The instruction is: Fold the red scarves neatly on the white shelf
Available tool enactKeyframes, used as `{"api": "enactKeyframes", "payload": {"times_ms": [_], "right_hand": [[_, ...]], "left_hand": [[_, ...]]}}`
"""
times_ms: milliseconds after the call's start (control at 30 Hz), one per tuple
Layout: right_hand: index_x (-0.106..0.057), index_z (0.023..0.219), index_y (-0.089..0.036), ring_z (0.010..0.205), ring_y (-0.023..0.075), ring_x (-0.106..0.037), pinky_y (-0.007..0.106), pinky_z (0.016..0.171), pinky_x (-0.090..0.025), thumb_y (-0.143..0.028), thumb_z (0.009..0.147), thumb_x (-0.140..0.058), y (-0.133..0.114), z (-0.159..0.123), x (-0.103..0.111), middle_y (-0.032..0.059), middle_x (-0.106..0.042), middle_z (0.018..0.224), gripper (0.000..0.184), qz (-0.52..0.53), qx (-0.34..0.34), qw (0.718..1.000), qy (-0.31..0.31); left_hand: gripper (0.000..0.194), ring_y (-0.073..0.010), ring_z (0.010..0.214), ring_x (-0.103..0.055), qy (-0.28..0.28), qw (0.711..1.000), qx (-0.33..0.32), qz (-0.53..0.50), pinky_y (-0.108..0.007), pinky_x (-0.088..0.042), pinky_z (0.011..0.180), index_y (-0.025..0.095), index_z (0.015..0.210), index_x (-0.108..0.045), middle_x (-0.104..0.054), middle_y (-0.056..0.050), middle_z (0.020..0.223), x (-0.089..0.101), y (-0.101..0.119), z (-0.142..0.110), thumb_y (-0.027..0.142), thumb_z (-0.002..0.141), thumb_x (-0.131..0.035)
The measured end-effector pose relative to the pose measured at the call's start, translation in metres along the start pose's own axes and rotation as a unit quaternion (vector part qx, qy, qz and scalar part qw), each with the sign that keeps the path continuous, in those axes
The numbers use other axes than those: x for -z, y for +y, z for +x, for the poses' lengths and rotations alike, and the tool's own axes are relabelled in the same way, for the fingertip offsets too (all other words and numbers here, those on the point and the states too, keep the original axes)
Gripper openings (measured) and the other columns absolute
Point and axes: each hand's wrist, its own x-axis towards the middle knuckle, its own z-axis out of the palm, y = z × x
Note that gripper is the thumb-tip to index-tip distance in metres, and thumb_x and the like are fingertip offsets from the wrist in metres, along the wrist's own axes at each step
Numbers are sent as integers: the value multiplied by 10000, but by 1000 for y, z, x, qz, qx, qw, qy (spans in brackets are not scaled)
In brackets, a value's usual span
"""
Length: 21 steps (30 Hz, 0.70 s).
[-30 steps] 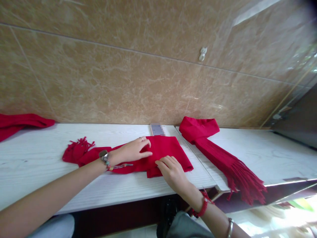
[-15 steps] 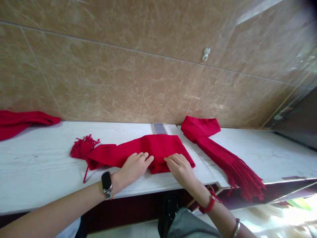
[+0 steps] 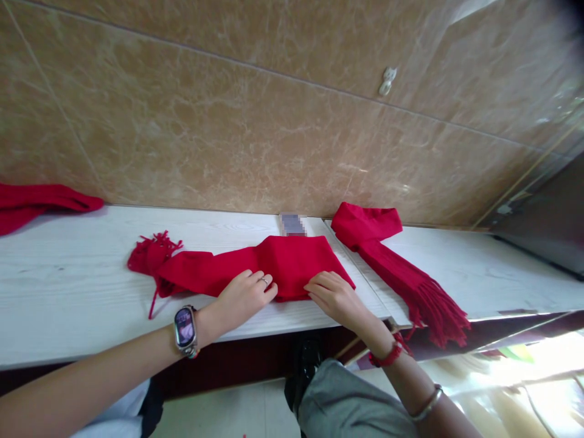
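Left hand [image 3: 246, 297] by its middle, right hand [image 3: 335, 295] at its broad folded end: both are equally close to the scarf [image 3: 296, 261], fingers curled, though whether they pinch cloth I can't tell. It lies just beyond them, near the bench's [image 3: 82, 292] front edge and stretched lengthwise along it, fringe [image 3: 159, 246] pointing to the left end.

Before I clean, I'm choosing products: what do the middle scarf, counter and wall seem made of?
Middle scarf: matte cloth, perhaps wool, with folds and fringe. Counter: satin, probably laminate, with woodlike grain. Wall: glossy tile, stone or imitation: veins, reflections.
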Motion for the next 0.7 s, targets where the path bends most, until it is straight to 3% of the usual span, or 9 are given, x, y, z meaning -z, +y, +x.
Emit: {"api": "enactKeyframes", "payload": {"times_ms": [233,333,433,567,700], "right_hand": [[-641,890,-169,825,164,-561,309,748,-438,-239,874,-487,2,1,3,74,-645,857,170,32,-9,999,-13],[-589,1090,-175,1032,198,-532,389,886,-413,-273,898,-429,7,-1,2,107,-625,1071,269,22,-64,998,-10],[-427,1301,-181,1249,241,-368,498,988,-314,-278,923,-336,9,-2,-3,120,-483,1309,401,-37,-143,988,-50],[-362,1350,-198,1296,301,-285,577,972,-290,-353,917,-348,6,-2,-13,125,-381,1389,460,-81,-186,968,-145],[-400,1323,-185,1253,319,-360,593,906,-354,-355,926,-328,6,-1,-12,163,-427,1348,438,-108,-165,966,-169]], "left_hand": [[317,-215,1000,-545,-17,999,25,25,-327,-409,799,204,1067,-569,-584,-100,1089,-1,0,-2,48,802,-490],[339,-254,1025,-541,-20,998,59,-3,-354,-424,813,177,1155,-529,-557,-134,1148,4,1,-1,228,820,-543],[525,-296,1159,-458,5,993,102,-61,-409,-390,909,128,1281,-423,-462,-182,1286,2,3,6,434,856,-464],[472,-281,1315,-247,12,987,101,-128,-432,-309,1005,123,1338,-356,-267,-167,1433,-10,3,26,343,921,-325],[451,-269,1331,-203,-20,980,85,-181,-461,-298,1005,159,1346,-345,-234,-145,1450,-19,1,41,315,928,-284]]}}
